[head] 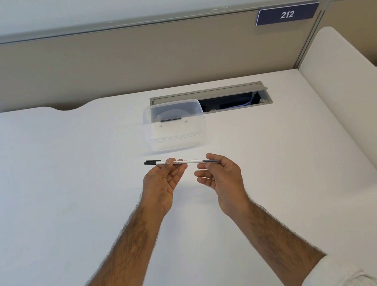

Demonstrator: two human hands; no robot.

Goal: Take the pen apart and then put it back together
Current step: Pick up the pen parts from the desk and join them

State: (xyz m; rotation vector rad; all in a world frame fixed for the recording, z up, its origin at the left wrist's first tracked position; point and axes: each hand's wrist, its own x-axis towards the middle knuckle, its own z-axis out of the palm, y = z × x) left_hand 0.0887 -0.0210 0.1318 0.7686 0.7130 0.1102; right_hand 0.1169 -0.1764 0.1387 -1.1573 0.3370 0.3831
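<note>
A slim white pen (191,160) with a black clip end at the left and a dark grey tip section at the right is held level above the white desk. My left hand (163,184) pinches the barrel near the clip end between thumb and fingertips. My right hand (222,177) grips the dark tip section with thumb and forefinger, its other fingers spread below. The pen looks whole, with all parts joined.
A clear plastic box (174,125) stands on the white desk (66,187) just beyond the pen. Behind it an open cable hatch (232,101) is sunk into the desk. A beige partition with a "212" sign (287,14) closes the back; a white divider (349,105) stands at right.
</note>
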